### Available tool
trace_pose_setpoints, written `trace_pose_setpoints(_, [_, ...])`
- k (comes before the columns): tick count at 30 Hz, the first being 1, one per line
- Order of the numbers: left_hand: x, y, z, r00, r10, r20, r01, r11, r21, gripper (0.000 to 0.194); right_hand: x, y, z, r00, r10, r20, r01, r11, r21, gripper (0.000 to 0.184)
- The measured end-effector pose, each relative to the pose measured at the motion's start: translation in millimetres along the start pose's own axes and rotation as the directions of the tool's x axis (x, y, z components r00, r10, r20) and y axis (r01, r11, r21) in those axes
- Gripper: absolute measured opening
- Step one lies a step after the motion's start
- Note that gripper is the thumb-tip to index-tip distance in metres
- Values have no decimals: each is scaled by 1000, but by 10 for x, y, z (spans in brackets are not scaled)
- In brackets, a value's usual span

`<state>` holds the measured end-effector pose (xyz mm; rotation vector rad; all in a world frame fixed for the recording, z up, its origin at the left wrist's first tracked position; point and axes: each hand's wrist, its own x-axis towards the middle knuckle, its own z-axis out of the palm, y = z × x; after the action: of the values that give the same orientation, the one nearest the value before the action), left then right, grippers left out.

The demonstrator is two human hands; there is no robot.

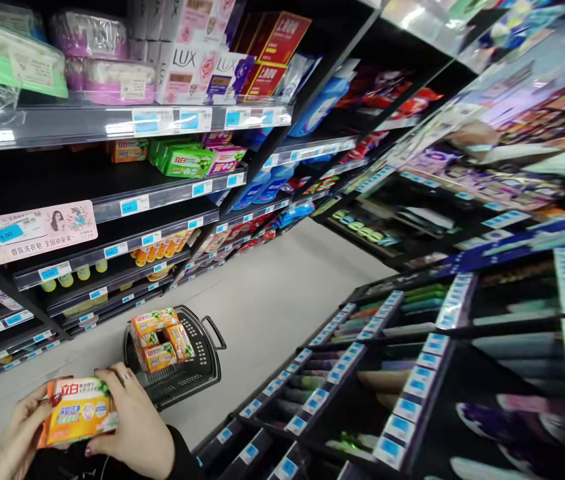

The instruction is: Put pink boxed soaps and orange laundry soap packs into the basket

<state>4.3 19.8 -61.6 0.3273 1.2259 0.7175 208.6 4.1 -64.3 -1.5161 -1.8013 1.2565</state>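
Note:
Low at the left of the head view, both my hands grip an orange and yellow pack of laundry soap (77, 412), its printed front facing me. My left hand (21, 427) holds its left edge, the thumb across the front. Wrapped round the right edge is my right hand (135, 417), a ring on one finger, with the thumb below. Beyond my hands a black shopping basket (197, 363) rests on the floor. Inside it lie several similar orange soap packs (159, 357), grouped at its left side.
On the left a shelf (52, 170) carries green soap packs (182, 159), LUX soap boxes (182, 67) and pink-lidded soap dishes (122, 77). A pink price sign (32, 233) sticks out from it. Another shelf unit (412, 373) lines the right. Grey floor (272, 273) runs between them.

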Motion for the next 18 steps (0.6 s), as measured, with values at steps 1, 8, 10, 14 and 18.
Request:
trace_pose_setpoints(1, [43,-27,24,1000,9,17,-9,1000,6,46,4,36,-8,1000,-15,17,16,996,-89,89])
trace_pose_setpoints(8, [270,-147,325,980,-15,199,-53,941,334,52,36,365,-153,988,45,146,9,938,-347,74])
trace_pose_setpoints(10, [267,-85,369,994,-28,105,-14,923,384,71,34,540,-174,989,128,77,-94,934,-345,68])
trace_pose_setpoints(14, [305,131,173,991,130,12,-125,924,361,68,73,1060,-111,894,350,-281,-437,819,-371,45])
trace_pose_setpoints(18, [603,128,-462,989,81,-120,-48,965,258,68,205,1634,109,759,447,-474,-635,670,-384,47])
